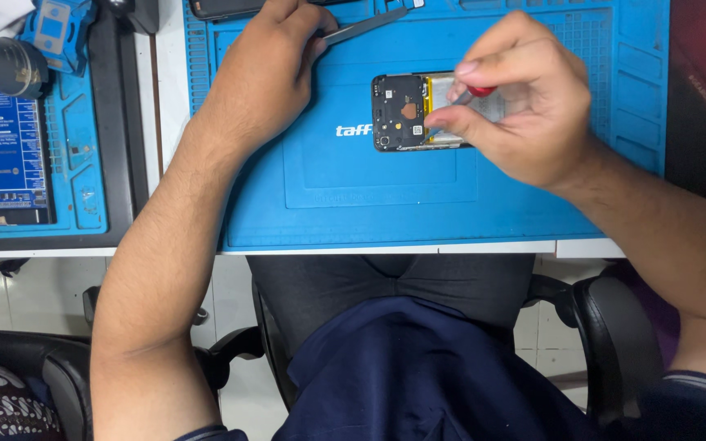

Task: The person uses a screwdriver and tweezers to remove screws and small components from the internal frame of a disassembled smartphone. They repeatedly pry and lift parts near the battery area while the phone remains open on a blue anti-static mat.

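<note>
Step in hand: while the opened phone (408, 112) lies flat, back cover off, at upper centre of the frame on the blue repair mat (369, 204), small screwdriver work on its inner frame, by judgement.
Doing it well: keep the driver upright over the screw, press lightly, turn slowly; steady the phone so it does not slide on the mat; keep the tip off the battery just beside the dark frame plate.
Right hand (525, 114): upper right of centre, over the right half of the phone; fingers pinched narrow around a red-handled screwdriver (471, 92), tip pointed down at the phone; contact point of the tip hidden by the fingers.
Left hand (267, 69): upper centre-left, resting on the mat, apart from the phone; fingers curled close on metal tweezers (365, 26), points reaching toward the top edge of the frame.
Worktop (386, 247): white edge showing below the mat.
Surroundings: second blue mat (83, 163) at upper left, carrying a dark-edged blue board (3, 155).
</note>
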